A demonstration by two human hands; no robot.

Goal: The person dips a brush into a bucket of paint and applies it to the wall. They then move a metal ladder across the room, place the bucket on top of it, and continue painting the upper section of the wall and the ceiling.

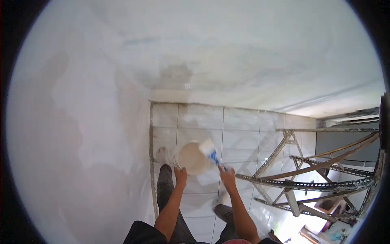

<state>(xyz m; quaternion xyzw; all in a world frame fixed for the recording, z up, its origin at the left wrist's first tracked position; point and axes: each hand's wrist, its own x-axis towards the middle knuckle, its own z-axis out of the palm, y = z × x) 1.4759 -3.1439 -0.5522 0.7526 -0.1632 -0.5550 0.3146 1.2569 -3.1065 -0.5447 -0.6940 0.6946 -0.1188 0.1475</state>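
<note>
A round bucket [176, 156], with beige liquid [191, 159] inside, is gripped at its near left rim by my left hand [181, 176]. My right hand [227, 175] is closed around the handle of a wide paintbrush [210, 151]. Pale bristles and a blue-and-white band show on the brush, slightly blurred. Its head overlaps the right edge of the bucket in this view. The bucket's lower side is hidden beneath its opening.
White walls with damp, patchy grey marks meet in a corner: a left wall [97, 142] and a front wall [243, 61]. Pale tiles [239, 122] cover the floor. A perforated metal frame [284, 183] stands at right, near my right arm. My bare foot [163, 155] is beside the bucket.
</note>
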